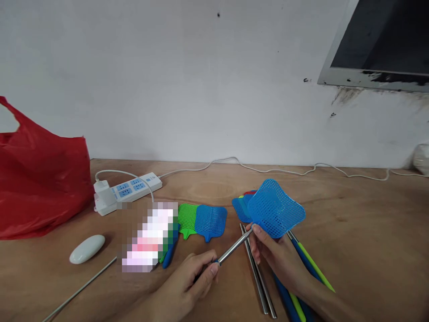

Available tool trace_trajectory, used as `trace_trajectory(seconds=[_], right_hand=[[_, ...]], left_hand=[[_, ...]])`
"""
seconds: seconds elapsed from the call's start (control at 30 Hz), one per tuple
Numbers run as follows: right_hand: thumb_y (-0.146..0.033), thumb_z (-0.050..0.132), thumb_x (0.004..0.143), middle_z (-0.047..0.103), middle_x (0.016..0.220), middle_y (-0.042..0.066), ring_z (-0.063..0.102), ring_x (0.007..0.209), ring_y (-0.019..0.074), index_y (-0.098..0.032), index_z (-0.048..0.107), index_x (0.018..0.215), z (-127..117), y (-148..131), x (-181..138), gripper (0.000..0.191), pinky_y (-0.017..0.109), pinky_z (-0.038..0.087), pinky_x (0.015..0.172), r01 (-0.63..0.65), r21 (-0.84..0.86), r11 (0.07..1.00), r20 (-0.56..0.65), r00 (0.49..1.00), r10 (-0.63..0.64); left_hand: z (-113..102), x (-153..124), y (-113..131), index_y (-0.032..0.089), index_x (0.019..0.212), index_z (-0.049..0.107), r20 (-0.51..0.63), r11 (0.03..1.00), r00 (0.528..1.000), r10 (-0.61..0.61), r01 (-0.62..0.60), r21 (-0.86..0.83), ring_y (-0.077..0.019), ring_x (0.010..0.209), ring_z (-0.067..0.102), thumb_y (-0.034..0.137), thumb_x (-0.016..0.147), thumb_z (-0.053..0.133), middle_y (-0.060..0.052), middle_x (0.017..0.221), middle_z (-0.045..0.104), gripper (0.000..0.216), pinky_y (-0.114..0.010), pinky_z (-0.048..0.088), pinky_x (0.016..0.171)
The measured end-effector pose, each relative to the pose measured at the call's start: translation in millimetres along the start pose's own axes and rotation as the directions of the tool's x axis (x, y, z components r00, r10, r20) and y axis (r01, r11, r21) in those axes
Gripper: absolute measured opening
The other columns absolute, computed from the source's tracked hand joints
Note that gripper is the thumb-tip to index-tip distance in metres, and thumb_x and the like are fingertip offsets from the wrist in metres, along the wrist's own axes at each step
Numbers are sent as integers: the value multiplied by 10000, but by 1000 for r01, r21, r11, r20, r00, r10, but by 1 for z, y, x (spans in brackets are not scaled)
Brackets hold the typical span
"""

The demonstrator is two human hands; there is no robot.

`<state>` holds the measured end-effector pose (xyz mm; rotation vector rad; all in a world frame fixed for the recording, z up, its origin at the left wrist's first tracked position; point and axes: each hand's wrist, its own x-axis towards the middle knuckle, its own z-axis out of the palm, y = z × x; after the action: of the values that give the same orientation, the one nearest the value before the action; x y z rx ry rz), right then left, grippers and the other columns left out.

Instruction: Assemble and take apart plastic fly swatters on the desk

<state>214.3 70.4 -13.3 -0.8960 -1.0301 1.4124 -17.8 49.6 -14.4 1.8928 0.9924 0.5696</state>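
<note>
Between my hands is a fly swatter with a blue mesh head (278, 208) and a thin metal rod (234, 246), slanting up to the right. My left hand (192, 281) is closed round its handle end, which it mostly hides. At the head's neck my right hand (278, 250) pinches the joint between rod and head. Under that hand lie two metal rods (256, 273) and several blue and yellow-green handles (313, 264). More mesh heads (239, 210) lie partly covered behind the held one. A green head (187, 219) and a blue head (212, 221) lie overlapping to the left.
A red plastic bag (43, 179) stands at the left. Near it are a white power strip (140, 190) with a cable and a white oval object (87, 249). A blurred-out bright thing (150, 237) covers part of the table beside a blue handle (172, 248). A wall closes off the back.
</note>
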Motion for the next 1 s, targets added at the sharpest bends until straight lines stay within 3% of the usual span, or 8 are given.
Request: trace_trajectory(seconds=[0.17, 0.27, 0.4, 0.53, 0.73, 0.8, 0.87, 1.0], right_hand=[[-502, 754, 798, 652, 687, 23, 567, 576, 133, -169, 715, 874, 1, 3, -2, 344, 246, 464, 514, -41, -77, 996, 40, 998, 44], [-530, 728, 809, 652, 671, 24, 556, 556, 137, -177, 679, 794, 0, -2, 1, 357, 246, 451, 491, -19, -27, 999, -18, 1000, 19], [-516, 741, 797, 651, 648, 26, 571, 554, 154, -184, 651, 703, -2, -5, 0, 357, 265, 460, 499, 37, -110, 993, -69, 997, -45], [-511, 751, 786, 667, 664, 31, 579, 552, 154, -180, 674, 729, -1, -1, -2, 344, 269, 475, 514, -6, -190, 982, -14, 1000, 3], [-574, 663, 828, 667, 654, 52, 578, 545, 159, -165, 671, 684, 5, 1, -6, 433, 273, 461, 503, -81, -62, 995, 105, 991, 88], [-549, 705, 801, 618, 567, 22, 540, 497, 148, -180, 624, 613, 4, 2, -6, 423, 273, 442, 490, -78, -62, 995, 39, 996, 80], [-485, 798, 727, 553, 507, -29, 469, 441, 122, -203, 582, 610, 1, 2, -5, 374, 251, 384, 438, -59, -38, 998, -120, 991, 54], [-439, 876, 609, 568, 581, -55, 477, 459, 118, -232, 627, 774, -6, -1, -1, 363, 229, 347, 402, -70, 72, 995, -375, 923, 92]], left_hand=[[0, 4, 5, 217, 768, 435, 44, 997, 999, -11, 14, -70, -124, 590, 413, 548, 1027, 345, 66, 600, 428, 430, -245, 348, 628], [0, 5, 5, 215, 757, 429, 44, 995, 999, -22, 26, -96, -111, 541, 378, 546, 1024, 354, 74, 584, 416, 432, -236, 336, 578], [0, 3, 4, 215, 728, 407, 77, 986, 995, -60, 71, -150, -90, 486, 360, 573, 1013, 357, 77, 583, 429, 460, -226, 309, 520], [-1, 4, 7, 209, 750, 450, 90, 973, 992, -84, 101, -207, -93, 475, 372, 645, 974, 374, 79, 539, 430, 496, -225, 313, 512], [-2, 9, 10, 199, 813, 491, 81, 947, 993, -82, 102, -304, -78, 411, 320, 705, 920, 429, 108, 488, 387, 521, -212, 256, 441], [-1, 10, 7, 197, 817, 494, 101, 930, 991, -92, 122, -348, -73, 385, 320, 699, 915, 446, 109, 470, 397, 514, -204, 244, 418], [-2, 11, 4, 195, 772, 492, 112, 913, 989, -96, 133, -385, -68, 379, 325, 685, 907, 480, 109, 454, 391, 508, -198, 243, 416], [-3, 12, -1, 193, 707, 476, 105, 883, 987, -121, 155, -443, -57, 399, 354, 682, 869, 544, 89, 522, 425, 519, -185, 232, 397]])
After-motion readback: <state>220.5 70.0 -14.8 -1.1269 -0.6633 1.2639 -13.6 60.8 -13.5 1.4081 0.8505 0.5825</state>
